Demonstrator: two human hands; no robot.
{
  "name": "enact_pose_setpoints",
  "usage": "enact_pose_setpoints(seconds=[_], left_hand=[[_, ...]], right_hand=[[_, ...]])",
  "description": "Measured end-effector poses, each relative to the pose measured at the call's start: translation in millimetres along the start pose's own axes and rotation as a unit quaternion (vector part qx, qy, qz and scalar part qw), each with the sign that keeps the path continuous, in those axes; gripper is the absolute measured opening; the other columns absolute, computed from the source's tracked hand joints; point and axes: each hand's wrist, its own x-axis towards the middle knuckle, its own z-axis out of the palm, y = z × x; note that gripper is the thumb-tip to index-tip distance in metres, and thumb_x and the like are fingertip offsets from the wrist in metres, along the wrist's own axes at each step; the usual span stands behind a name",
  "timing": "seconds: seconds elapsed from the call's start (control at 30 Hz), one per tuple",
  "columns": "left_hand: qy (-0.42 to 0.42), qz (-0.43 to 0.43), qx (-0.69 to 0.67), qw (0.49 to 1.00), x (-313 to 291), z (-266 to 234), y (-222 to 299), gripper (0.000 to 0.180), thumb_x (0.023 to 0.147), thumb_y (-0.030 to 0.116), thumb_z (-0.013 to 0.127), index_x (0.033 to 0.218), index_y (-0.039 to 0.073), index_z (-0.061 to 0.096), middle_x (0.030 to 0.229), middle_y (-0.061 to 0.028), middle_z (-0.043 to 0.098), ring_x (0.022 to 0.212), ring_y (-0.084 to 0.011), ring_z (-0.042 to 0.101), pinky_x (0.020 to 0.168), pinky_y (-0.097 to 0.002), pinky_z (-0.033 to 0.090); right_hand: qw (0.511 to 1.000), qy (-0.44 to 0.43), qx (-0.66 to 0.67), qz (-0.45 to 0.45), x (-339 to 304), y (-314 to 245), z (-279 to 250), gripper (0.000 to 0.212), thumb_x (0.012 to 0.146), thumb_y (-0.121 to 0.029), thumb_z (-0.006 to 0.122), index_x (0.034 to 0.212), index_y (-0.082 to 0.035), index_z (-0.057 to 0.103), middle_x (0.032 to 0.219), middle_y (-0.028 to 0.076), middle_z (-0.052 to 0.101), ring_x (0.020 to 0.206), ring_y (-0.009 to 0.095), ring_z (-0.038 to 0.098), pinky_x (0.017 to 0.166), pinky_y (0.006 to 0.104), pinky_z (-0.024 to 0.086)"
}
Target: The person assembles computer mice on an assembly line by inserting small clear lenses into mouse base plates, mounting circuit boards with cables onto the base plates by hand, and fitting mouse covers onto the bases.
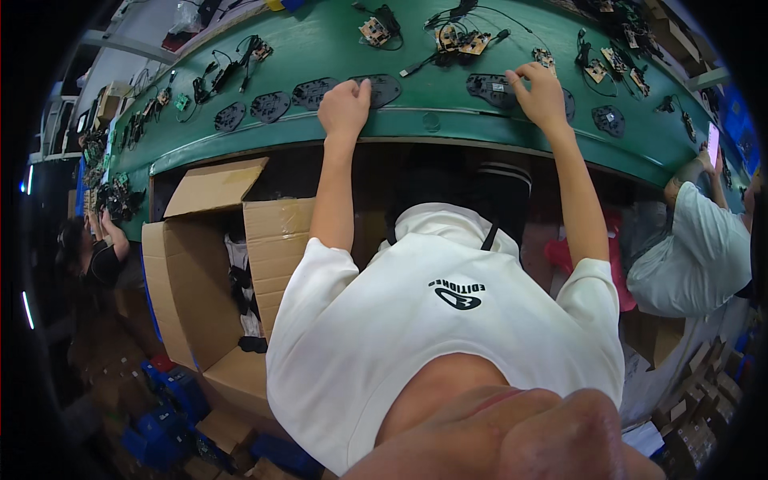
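Note:
My left hand [344, 108] rests as a closed fist on the near edge of a green conveyor belt [320, 48], its thumb against a flat black plate [382, 88]. Nothing shows inside the fist. My right hand [542, 96] reaches further onto the belt, with curled fingers gripping the right end of another black plate [490, 86] that carries a small board. A small circuit board [545, 58] lies just beyond its fingertips. Several more black plates [270, 105] lie in a row to the left of my left hand.
Circuit boards with black cables [456, 36] are scattered along the belt. An open cardboard box [200, 280] stands at my lower left. A co-worker [96, 252] sits at the far left. Another person in white [692, 248] at the right holds a lit phone [712, 144]. Blue crates [168, 412] sit on the floor.

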Motion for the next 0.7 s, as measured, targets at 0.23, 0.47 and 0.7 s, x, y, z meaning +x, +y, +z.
enact_pose_setpoints(seconds=[0.23,0.47,0.7], left_hand=[[-0.139,-0.155,-0.642,0.738,-68,-5,72,0.052,0.105,0.040,0.039,0.062,0.012,0.047,0.052,0.0025,0.041,0.042,-0.0085,0.035,0.041,-0.0236,0.024],[-0.256,-0.231,-0.789,0.509,-88,10,99,0.047,0.105,0.047,0.028,0.075,0.014,0.044,0.060,0.0030,0.038,0.049,-0.0076,0.034,0.042,-0.0232,0.023],[-0.295,-0.295,-0.709,0.568,-107,13,96,0.045,0.106,0.042,0.033,0.092,0.009,0.061,0.065,0.0051,0.042,0.051,-0.0042,0.036,0.042,-0.0210,0.024]], right_hand=[[0.957,0.048,0.285,-0.027,-53,-83,-5,0.017,0.086,-0.016,0.072,0.093,-0.002,0.068,0.093,0.011,0.064,0.085,0.026,0.063,0.075,0.0327,0.049],[0.952,0.017,0.298,-0.063,-72,-136,19,0.034,0.074,-0.013,0.080,0.107,-0.007,0.071,0.099,0.009,0.060,0.089,0.025,0.060,0.077,0.0342,0.050],[0.955,0.017,0.288,-0.072,-83,-131,16,0.018,0.075,-0.005,0.073,0.092,-0.004,0.068,0.094,0.011,0.062,0.083,0.026,0.062,0.072,0.0354,0.049]])
